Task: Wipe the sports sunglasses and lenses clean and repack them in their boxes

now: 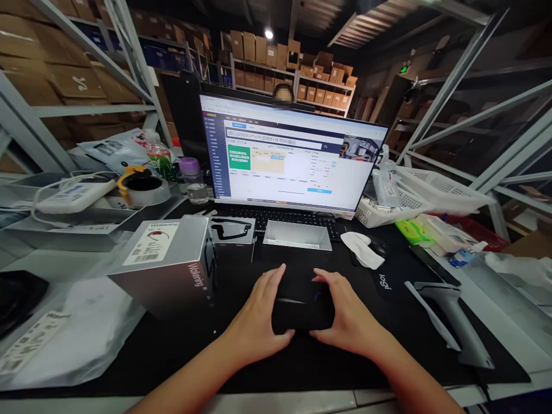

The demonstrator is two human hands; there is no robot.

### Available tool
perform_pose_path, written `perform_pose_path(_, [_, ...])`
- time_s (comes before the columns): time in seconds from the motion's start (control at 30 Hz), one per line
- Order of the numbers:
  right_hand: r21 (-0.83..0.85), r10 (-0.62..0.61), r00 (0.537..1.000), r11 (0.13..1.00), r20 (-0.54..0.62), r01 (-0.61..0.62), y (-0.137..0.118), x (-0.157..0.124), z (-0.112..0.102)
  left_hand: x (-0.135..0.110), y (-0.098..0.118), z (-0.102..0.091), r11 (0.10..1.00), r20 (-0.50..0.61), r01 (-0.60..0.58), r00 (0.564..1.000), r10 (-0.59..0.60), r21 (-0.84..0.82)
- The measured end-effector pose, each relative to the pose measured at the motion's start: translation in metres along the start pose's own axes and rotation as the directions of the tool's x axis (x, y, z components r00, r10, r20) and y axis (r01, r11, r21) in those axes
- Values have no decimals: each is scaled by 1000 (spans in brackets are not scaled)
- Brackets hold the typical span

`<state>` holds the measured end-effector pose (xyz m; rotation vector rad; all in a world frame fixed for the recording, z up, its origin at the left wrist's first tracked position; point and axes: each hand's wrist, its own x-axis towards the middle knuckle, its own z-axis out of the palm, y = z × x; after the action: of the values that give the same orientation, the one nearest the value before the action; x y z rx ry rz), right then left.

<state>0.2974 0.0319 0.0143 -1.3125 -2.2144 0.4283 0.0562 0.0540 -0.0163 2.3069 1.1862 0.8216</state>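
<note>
Black case (302, 302) lies on the desk mat (302, 371) near its front edge, held between your left hand (254, 310) and right hand (349, 313), each open wide, fingers curved over its sides so it is braced from both ends. Just ahead, an open silver tray (297, 234) sits right in front of the keyboard (284, 217). A labelled silver box (166, 267) stands left of your hands, and a white plastic basket (444, 187) at the far right holds bagged items (388, 184).

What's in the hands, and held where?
A flat black object, kind unclear, held by its two sides: left hand on its left side, right hand on its right.
</note>
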Motion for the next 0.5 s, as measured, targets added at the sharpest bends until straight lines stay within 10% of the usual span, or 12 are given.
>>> perform_pose_path(0.5, [-76, 108, 994, 991, 27, -106, -9, -14, -16, -3, -5, 5, 984, -21, 66, 997, -71, -163])
